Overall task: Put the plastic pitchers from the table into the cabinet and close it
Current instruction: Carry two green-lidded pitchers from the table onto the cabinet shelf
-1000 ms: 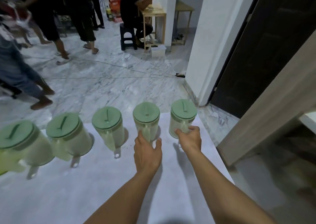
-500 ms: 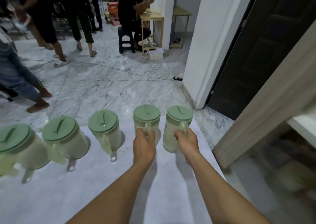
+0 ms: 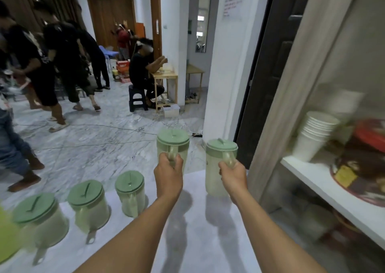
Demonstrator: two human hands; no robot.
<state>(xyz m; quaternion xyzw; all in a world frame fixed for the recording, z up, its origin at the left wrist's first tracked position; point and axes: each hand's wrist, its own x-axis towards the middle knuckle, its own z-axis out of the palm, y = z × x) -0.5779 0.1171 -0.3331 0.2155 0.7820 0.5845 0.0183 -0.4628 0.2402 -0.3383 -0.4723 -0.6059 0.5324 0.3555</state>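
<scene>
Floor (image 3: 104,145): grey-veined white marble, thin cables trailing across it.
White pillar (image 3: 227,64): the landmark, right of centre, a red-lettered notice high on it.
Dark door (image 3: 270,64): just right of the pillar.
Wooden side table (image 3: 165,85): left of the pillar, a seated person on a black stool (image 3: 137,100) beside it.
Brown double doors (image 3: 110,20): far left of the pillar, in the back wall.
People standing (image 3: 62,64): well left of the pillar.

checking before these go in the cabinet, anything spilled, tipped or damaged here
Nothing stands out. The two pale green plastic pitchers held in the left hand and right hand are upright with lids on, and the white table shows no spill.
</scene>
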